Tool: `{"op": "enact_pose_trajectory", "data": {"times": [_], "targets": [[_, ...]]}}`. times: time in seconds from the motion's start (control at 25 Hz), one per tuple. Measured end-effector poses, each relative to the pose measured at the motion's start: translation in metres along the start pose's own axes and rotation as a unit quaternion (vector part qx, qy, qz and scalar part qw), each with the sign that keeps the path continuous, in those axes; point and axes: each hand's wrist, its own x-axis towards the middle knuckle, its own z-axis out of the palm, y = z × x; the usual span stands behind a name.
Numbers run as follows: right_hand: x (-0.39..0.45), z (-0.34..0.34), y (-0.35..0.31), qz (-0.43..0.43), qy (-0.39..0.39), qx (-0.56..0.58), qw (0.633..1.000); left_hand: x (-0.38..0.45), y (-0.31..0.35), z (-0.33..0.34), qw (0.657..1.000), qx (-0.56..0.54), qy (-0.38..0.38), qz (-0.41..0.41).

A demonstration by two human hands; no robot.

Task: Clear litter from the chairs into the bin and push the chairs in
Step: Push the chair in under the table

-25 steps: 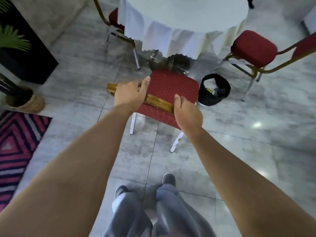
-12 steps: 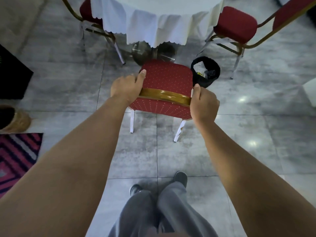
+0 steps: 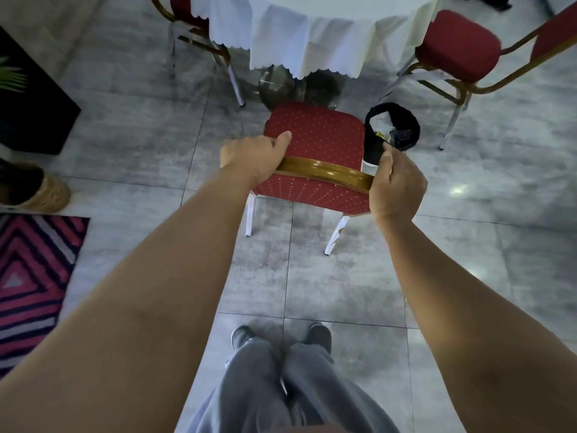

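Observation:
A red dotted chair with a gold top rail stands in front of me, its seat bare and facing the round table with a white cloth. My left hand grips the left end of the rail. My right hand grips the right end. A black bin holding white and yellow litter stands on the floor just right of the chair, touching or nearly touching it.
A second red chair stands pulled out at the upper right; a third is tucked at the table's left. A dark planter, a woven basket and a striped rug lie to the left. My feet are on grey tiles.
The chair has turned square to the table and slid towards it, both hands staying on the rail. My right hand now sits at the rail's right end, close to the bin.

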Motion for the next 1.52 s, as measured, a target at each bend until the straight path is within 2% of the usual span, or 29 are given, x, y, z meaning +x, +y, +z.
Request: {"op": "enact_pose_trajectory", "data": {"times": [0.08, 0.32, 0.48, 0.64, 0.84, 1.0, 1.52], "targets": [[0.010, -0.008, 0.014, -0.013, -0.009, 0.011, 1.000, -0.005, 0.012, 0.011, 1.000, -0.010, -0.004, 0.002], [0.040, -0.023, 0.053, -0.082, -0.043, -0.002, 0.996, -0.027, 0.056, 0.029, 0.996, -0.040, 0.017, -0.072], [0.058, -0.032, 0.067, -0.115, -0.070, 0.006, 0.991, -0.035, 0.077, 0.041, 0.987, -0.091, 0.063, -0.113], [0.059, -0.034, 0.064, -0.132, -0.062, -0.002, 0.989, -0.026, 0.074, 0.047, 0.986, -0.077, 0.130, -0.066], [0.067, -0.031, 0.068, -0.104, -0.105, -0.049, 0.988, -0.010, 0.067, 0.057, 0.980, -0.079, 0.179, -0.046], [0.094, -0.014, 0.058, -0.089, -0.138, -0.069, 0.984, 0.023, 0.062, 0.044, 0.979, -0.080, 0.184, -0.039], [0.208, 0.072, -0.004, -0.053, -0.112, -0.036, 0.992, 0.179, 0.038, -0.017, 0.984, -0.085, 0.158, -0.016]]}}
